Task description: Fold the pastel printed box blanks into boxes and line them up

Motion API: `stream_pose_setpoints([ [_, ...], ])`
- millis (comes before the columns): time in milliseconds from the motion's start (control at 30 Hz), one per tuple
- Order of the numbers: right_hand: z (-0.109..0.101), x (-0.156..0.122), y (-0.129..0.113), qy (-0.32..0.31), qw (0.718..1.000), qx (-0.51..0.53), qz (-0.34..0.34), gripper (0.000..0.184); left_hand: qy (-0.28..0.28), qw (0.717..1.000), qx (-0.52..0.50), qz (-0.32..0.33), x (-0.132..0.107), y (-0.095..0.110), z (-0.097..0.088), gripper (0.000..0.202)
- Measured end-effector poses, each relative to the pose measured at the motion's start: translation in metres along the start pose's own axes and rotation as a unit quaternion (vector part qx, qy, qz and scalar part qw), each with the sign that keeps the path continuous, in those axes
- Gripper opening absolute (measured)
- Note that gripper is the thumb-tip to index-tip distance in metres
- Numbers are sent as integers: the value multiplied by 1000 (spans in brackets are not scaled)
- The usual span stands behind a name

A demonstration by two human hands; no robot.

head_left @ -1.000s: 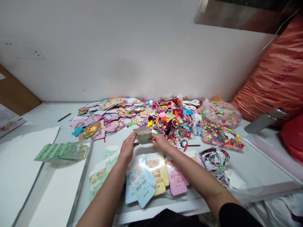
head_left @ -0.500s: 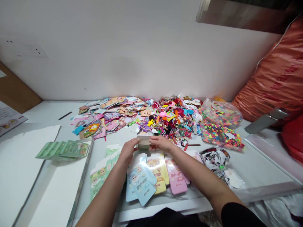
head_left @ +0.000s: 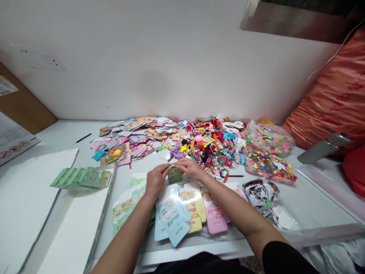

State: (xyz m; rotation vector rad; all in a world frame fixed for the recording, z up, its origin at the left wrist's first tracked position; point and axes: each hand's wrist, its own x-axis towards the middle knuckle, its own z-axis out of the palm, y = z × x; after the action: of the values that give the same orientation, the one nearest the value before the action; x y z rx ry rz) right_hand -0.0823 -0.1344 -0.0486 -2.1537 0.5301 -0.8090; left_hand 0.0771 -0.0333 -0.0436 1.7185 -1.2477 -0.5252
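Observation:
A small green box (head_left: 175, 175) hangs between my hands over the middle of the table, its printed side facing me. My left hand (head_left: 157, 178) pinches its upper left edge with closed fingers. At the upper right edge, my right hand (head_left: 189, 168) pinches the same box, fingertips close to those of the left. Below them lie flat printed packs: light blue ones (head_left: 172, 217), yellow ones (head_left: 194, 205), pink ones (head_left: 214, 213), and green ones (head_left: 124, 209) partly behind my left forearm.
Paper cards (head_left: 137, 137) and small trinkets (head_left: 205, 142) are heaped along the wall. Bags of colourful pieces (head_left: 268, 152) and a grey flask (head_left: 323, 149) stand right. Several green boxes (head_left: 82, 178) sit on a white tray (head_left: 71, 224) at left.
The box has turned from its pale face to its green printed side. My fingers have moved together along its top edge. The view has shifted slightly.

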Motion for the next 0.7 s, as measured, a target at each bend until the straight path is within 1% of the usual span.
stream_pose_setpoints([
  [100, 0, 1, 4, 0, 1000, -11, 21, 20, -36, 999, 24, 24, 4, -2, -5, 32],
  [233, 1, 2, 2, 1, 998, -14, 59, 18, -54, 996, 56, 39, 7, -3, -10, 32],
  [333, 2, 1, -2, 1, 998, -24, 59, 17, -60, 993, 78, 62, 5, -2, -12, 30],
  [400, 3, -1, -3, -5, 998, -55, 27, 16, -58, 991, 92, 83, 3, -2, -12, 28],
  [500, 5, -8, 0, 1, 991, -122, -50, 20, -50, 981, 138, 130, -1, -3, -13, 26],
  [600, 11, -19, 9, 20, 976, -185, -115, 25, -41, 960, 202, 191, -4, -7, -12, 29],
  [700, 19, -29, 20, 6, 958, -246, -145, 28, -60, 953, 197, 221, -6, -13, -8, 25],
])
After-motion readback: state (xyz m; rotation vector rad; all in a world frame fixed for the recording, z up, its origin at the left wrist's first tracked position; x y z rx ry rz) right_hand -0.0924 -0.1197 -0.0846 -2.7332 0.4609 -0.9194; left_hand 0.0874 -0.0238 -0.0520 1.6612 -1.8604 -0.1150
